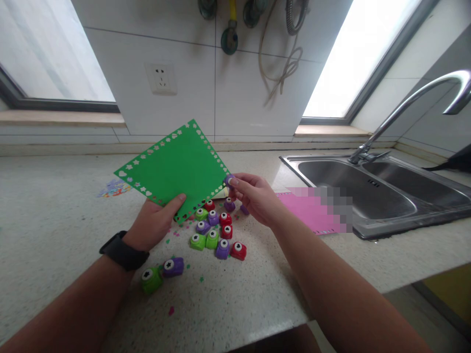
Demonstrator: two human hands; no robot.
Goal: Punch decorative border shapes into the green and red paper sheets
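A green sheet of paper [176, 162] is held up and tilted above the counter, with small flower and heart shapes cut out along its edges. My left hand [162, 218] grips its lower edge, thumb on top and the other fingers hidden beneath. At the sheet's right corner, my right hand [253, 196] pinches a purple craft punch [229, 181] with the thumb on its white button. Below lie several green, purple and red craft punches, among them a red one [238, 250] and a green one [197, 240]. Nearer my left wrist sit another purple punch [173, 266] and a green punch [151, 280].
A pink sheet [309, 211] with punched edges lies right of my right hand, partly blurred out. Beyond it is a steel double sink [368, 191] with a faucet [405, 103]. Colourful paper bits [114, 188] lie on the speckled counter [55, 220], left of the green sheet.
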